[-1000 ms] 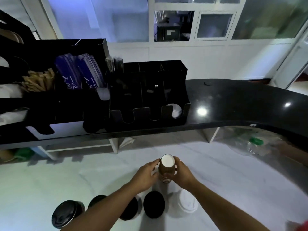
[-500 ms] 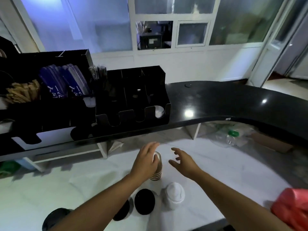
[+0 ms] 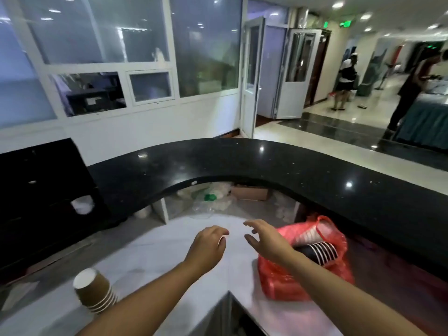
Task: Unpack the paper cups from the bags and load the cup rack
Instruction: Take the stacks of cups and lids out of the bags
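Above the white counter (image 3: 157, 253) we hold both hands empty: left hand (image 3: 208, 246) loosely curled, right hand (image 3: 266, 241) spread wide just beside the red bag (image 3: 286, 282) of cups. A brown cup stack (image 3: 93, 293) stands inverted by our left forearm.

I see both grips hanging over the white surface (image 3: 155, 251), holding nothing. My left grip (image 3: 208, 248) has its fingers loosely curled. My right grip (image 3: 266, 241) is spread wide, just beside the red bag (image 3: 291, 280) at the surface's right edge. White-rimmed cups (image 3: 322, 252) lie stacked inside the bag. A stack of brown cups (image 3: 93, 293) stands upside down near the surface's left edge.
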`<state>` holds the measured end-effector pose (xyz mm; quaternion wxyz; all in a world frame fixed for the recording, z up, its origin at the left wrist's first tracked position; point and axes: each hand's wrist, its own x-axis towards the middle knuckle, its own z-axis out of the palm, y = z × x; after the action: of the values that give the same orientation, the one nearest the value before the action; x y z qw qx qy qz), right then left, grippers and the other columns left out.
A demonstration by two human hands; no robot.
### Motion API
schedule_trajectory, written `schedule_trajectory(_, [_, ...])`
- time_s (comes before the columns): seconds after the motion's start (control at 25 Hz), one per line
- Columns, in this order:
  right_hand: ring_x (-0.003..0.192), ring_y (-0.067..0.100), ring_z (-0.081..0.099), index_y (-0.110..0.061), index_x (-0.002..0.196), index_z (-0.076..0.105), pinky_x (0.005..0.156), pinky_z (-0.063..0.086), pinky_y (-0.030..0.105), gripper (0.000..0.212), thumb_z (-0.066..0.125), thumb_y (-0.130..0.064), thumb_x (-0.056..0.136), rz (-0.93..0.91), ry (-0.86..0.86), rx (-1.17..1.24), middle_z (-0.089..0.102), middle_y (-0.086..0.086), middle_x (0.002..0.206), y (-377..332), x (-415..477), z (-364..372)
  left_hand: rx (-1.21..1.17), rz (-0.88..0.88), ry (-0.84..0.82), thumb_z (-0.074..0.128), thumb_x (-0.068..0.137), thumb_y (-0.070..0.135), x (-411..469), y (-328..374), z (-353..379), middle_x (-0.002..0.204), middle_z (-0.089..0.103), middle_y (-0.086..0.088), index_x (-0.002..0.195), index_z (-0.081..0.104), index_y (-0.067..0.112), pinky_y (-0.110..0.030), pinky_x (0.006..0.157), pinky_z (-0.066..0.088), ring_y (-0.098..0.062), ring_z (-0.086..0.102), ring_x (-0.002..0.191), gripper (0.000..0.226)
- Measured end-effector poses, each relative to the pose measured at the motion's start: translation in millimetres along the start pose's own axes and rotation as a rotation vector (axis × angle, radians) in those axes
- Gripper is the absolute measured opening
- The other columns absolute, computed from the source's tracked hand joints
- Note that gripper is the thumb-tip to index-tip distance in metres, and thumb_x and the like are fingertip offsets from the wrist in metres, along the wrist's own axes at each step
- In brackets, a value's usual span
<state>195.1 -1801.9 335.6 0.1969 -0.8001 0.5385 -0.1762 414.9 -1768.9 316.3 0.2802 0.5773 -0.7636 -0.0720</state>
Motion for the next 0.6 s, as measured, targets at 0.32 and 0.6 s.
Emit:
schedule_trajectory(0.32, [0.107, 0.03, 0.06, -0.018, 0.113, 0.066, 0.084, 0.047, 0.043, 0.025, 0.053, -0.024, 0.092, 0.081, -0.054, -0.387, 0.062, 0.004, 0.115, 139.6, -61.7, -51.5, 0.047, 0.233, -0.232, 0.054, 0.083, 0.02, 45.2, 108.3, 114.7, 0.099, 0.075, -0.003, 0.115, 0.07, 0.027, -0.035, 0.075, 0.054, -0.029, 0.068, 0.086, 0.036])
schedule_trajectory(0.6, [0.096, 0.023, 0.069, -0.026, 0.103, 0.072, 0.079, 0.056, 0.042, 0.053, 0.038, -0.052, 0.071, 0.048, -0.253, -0.492, 0.071, -0.003, 0.1, 162.4, -43.1, -0.8, 0.334, 0.339, -0.517, 0.038, 0.093, 0.037, 42.5, 95.6, 139.2, 0.153, 0.042, 0.006, 0.144, 0.046, 0.028, -0.045, 0.119, 0.022, -0.023, 0.033, 0.143, 0.052])
